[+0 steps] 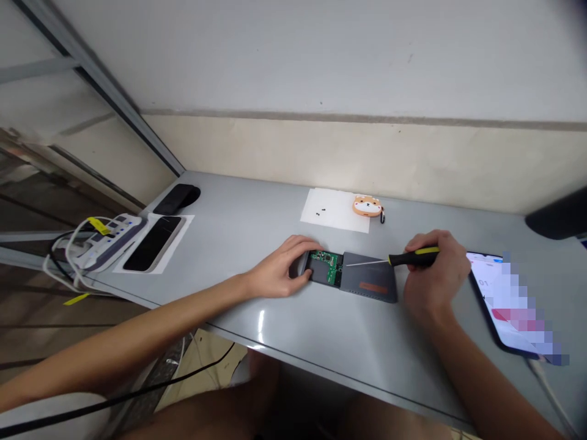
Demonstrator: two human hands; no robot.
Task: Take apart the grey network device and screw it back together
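Note:
My left hand (287, 269) grips the left end of a small electronic device, thumb on the near edge and fingers on the far edge. Its green circuit board (331, 263) lies exposed, partly out of a dark grey case (369, 278) that rests flat on the table. In my right hand (435, 269) is a screwdriver (415, 256) with a black and yellow handle. The shaft points left over the top of the case, its tip near the case's left edge. Whether the tip touches the case I cannot tell.
Several tiny dark screws (321, 212) and an orange animal-faced case (367, 206) lie on white paper (339, 223) behind. At left are a black-screened phone (153, 243) and a power strip (110, 241) with cables. A lit phone (504, 305) lies at right, cable attached.

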